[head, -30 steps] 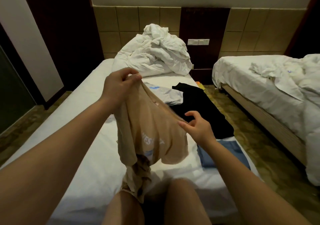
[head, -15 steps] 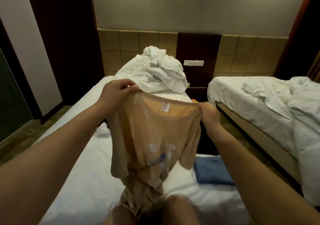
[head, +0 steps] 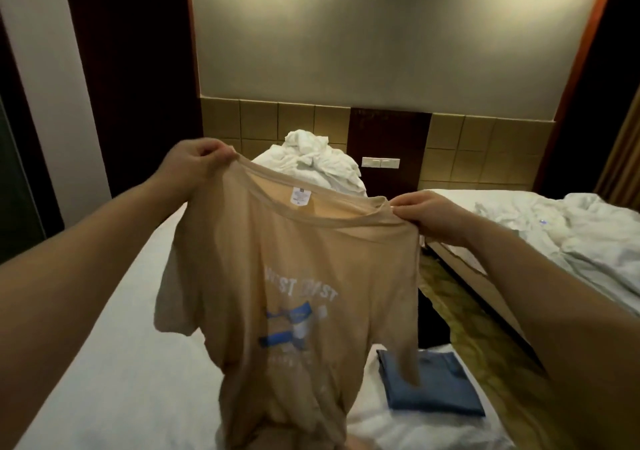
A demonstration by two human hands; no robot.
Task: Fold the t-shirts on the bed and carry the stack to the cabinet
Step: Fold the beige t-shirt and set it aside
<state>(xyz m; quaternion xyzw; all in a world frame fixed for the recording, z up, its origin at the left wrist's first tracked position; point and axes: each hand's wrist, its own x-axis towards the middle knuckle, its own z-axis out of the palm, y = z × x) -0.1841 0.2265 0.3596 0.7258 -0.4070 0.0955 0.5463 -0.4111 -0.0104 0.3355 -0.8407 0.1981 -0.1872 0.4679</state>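
Note:
A beige t-shirt (head: 298,276) with white lettering and a blue print hangs in the air in front of me, spread out by its shoulders. My left hand (head: 197,159) pinches the left shoulder by the collar. My right hand (head: 429,217) pinches the right shoulder. The shirt's hem droops onto my lap over the white bed (head: 114,345). A folded blue t-shirt (head: 433,384) lies flat on the bed to the right. A dark garment (head: 433,318) shows just behind the beige shirt's right sleeve.
A heap of crumpled white bedding (head: 318,162) sits at the head of the bed. A second bed (head: 571,235) with rumpled white sheets stands to the right, across a narrow strip of patterned floor (head: 485,339). Dark wood panels flank the wall.
My right hand took hold of the shirt's right shoulder, and both hands lifted and spread the shirt open. The view tilted up towards the wall.

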